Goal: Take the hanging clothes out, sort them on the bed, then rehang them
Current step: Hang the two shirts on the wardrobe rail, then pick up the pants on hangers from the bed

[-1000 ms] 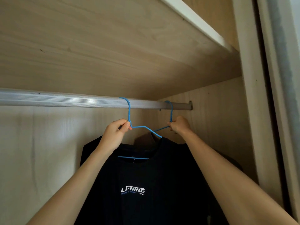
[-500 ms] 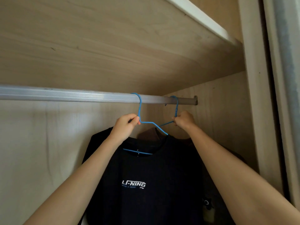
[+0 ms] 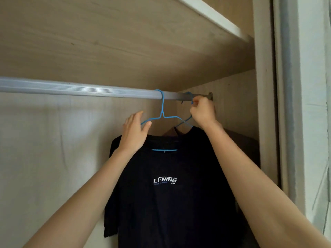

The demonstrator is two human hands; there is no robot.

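A black T-shirt [image 3: 166, 194] with white lettering hangs on a blue wire hanger [image 3: 162, 111] whose hook sits over the silver wardrobe rail [image 3: 77, 89]. My left hand [image 3: 134, 133] has its fingers straight, touching the hanger's left shoulder and the shirt's collar. My right hand [image 3: 203, 111] pinches the hook of a second blue hanger [image 3: 189, 97] at the rail's right end. A dark brown garment [image 3: 240, 140] hangs behind the black shirt, mostly hidden.
The wooden shelf underside [image 3: 125, 42] lies just above the rail. The wardrobe side panel [image 3: 232, 104] and door frame [image 3: 286, 104] close in on the right. The pale back wall [image 3: 44, 158] shows to the left of the clothes.
My left hand let go of the front hanger's neck and opened, dropping to its left shoulder. My right hand rose to the rear hanger's hook at the rail.
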